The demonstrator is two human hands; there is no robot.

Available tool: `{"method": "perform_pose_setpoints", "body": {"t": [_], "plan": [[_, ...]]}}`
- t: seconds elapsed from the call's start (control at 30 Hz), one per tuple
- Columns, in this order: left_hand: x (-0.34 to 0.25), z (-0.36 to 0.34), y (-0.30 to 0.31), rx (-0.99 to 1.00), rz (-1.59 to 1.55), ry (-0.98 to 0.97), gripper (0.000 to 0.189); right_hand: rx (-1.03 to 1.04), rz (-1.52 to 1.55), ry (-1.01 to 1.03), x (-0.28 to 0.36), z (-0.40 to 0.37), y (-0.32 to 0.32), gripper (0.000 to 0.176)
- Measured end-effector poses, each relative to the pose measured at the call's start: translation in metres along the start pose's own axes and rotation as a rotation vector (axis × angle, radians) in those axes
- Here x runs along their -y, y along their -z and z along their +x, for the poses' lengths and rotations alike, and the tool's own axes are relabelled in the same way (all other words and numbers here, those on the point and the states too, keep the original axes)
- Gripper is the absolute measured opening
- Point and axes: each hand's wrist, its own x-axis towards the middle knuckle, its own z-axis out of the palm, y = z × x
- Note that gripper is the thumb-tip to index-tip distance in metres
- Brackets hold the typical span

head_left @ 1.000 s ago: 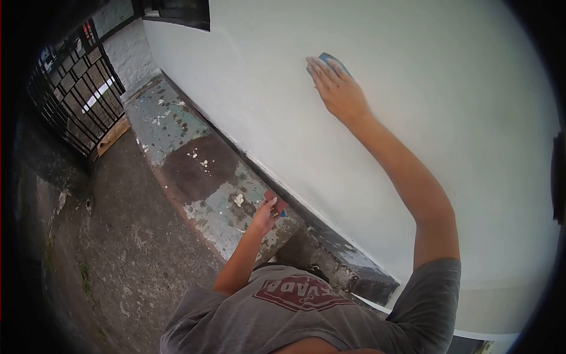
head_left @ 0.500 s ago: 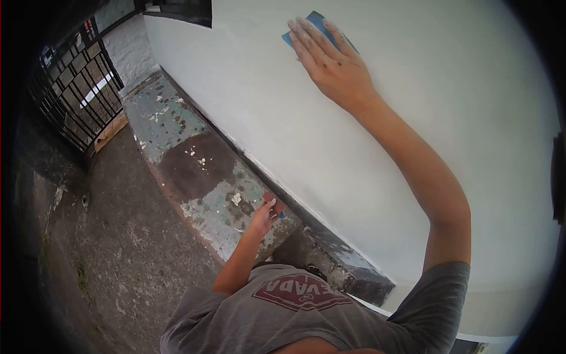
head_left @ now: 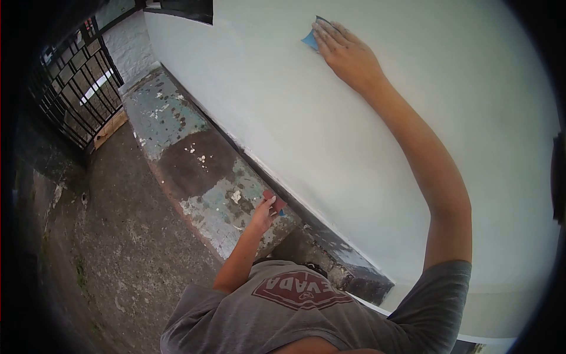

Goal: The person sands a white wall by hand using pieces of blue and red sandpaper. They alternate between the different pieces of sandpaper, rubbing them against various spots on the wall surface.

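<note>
High on the white wall (head_left: 377, 194), my right hand (head_left: 352, 57) lies with dusty fingers over a blue sheet of sandpaper (head_left: 310, 41), pressing it to the surface. Part of the sheet is hidden under the palm and fingers; its left corner sticks out. Lower down, my left hand (head_left: 263, 215) is closed on a reddish-brown piece of sandpaper (head_left: 278, 204) with a bit of blue at its lower edge. That hand is above the paint-spattered ledge (head_left: 224, 215), apart from the wall.
The ledge with flaking paint and a dark patch (head_left: 197, 165) runs along the wall's foot. Left of it lies a rough concrete floor (head_left: 141, 253). A black metal gate (head_left: 82, 88) stands at the far left, and a dark-framed opening (head_left: 183, 9) is at the top.
My right hand has slid a little to the right along the wall with the blue sandpaper, its fingers now closer together. My left hand has hardly moved.
</note>
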Motion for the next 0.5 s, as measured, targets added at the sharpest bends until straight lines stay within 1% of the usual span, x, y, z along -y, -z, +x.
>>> {"method": "perform_pose_setpoints", "body": {"t": [0.1, 0.2, 0.3, 0.4, 0.5], "plan": [[-0.002, 0.0, 0.002, 0.002, 0.013, -0.011, 0.035, 0.027, 0.08, 0.008, 0.004, -0.007, 0.007, 0.046], [-0.003, 0.001, 0.004, -0.013, 0.019, -0.005, 0.033, 0.053, -0.07, 0.021, 0.009, -0.011, 0.009, 0.046], [-0.003, 0.0, 0.005, -0.041, 0.024, 0.006, 0.033, 0.136, 0.171, -0.101, 0.017, -0.016, 0.018, 0.047], [-0.001, 0.001, 0.008, -0.034, 0.021, -0.003, 0.034, 0.063, 0.283, -0.142, 0.012, -0.028, 0.023, 0.05], [0.002, 0.006, 0.014, -0.017, 0.018, 0.003, 0.035, 0.074, 0.042, -0.093, 0.015, -0.035, 0.023, 0.052]]}}
